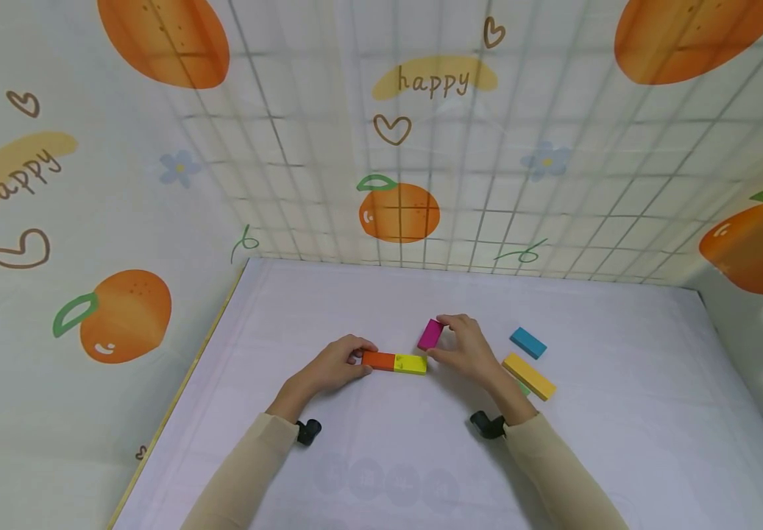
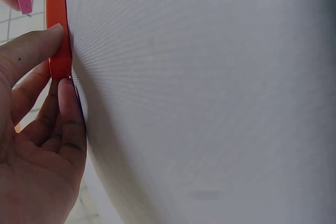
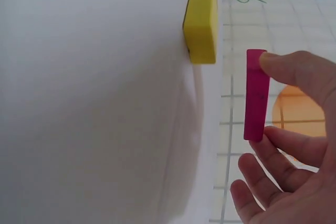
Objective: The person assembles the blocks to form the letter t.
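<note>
My left hand [image 1: 336, 364] pinches the left end of an orange-red block [image 1: 378, 361] that lies on the white table. End to end with it, on its right, is a yellow block [image 1: 410, 364]. In the left wrist view the thumb lies on one long side of the orange-red block [image 2: 59, 35], with fingers behind and at its end. A magenta block [image 3: 257, 95] is pinched by its ends between thumb and fingers of my right hand [image 1: 466, 350]. It is held above the table, near the yellow block's right end and apart from it.
Right of my right hand lie a blue block [image 1: 528, 343], a longer orange-yellow block [image 1: 530, 376] and a green block [image 1: 523, 387], partly hidden. A printed cloth wall [image 1: 315, 213] rises behind the table's far edge, with another at the left.
</note>
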The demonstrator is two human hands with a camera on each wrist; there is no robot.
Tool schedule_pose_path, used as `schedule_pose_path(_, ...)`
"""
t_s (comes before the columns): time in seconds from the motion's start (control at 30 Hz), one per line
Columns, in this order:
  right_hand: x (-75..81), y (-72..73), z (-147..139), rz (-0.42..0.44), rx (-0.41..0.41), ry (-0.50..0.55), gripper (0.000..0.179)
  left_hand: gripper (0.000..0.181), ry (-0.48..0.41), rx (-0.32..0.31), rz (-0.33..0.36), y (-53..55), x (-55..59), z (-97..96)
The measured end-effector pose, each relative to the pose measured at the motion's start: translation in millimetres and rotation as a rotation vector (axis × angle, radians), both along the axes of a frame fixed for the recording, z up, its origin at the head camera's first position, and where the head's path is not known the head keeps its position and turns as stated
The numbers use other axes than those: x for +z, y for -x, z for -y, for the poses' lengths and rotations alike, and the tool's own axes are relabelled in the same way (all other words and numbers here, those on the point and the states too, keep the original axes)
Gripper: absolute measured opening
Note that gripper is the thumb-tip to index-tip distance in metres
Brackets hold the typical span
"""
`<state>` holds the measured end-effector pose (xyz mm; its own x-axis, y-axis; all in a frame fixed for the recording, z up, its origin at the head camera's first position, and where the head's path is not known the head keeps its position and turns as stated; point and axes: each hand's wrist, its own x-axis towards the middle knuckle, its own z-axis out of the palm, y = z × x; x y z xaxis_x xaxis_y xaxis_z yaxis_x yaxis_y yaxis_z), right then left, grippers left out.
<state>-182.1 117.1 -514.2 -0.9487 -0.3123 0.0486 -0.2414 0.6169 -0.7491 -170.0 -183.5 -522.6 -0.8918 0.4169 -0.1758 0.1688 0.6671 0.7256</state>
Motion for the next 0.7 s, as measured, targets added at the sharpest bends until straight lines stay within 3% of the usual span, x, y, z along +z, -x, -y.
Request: schedule_pose_path(0.7, 5.2, 14.5, 38.4, -0.001, 0.093, -0.028, 0.066, 0.035, 0.012, -0.012, 0.002, 1.5, -1.8, 1.1)
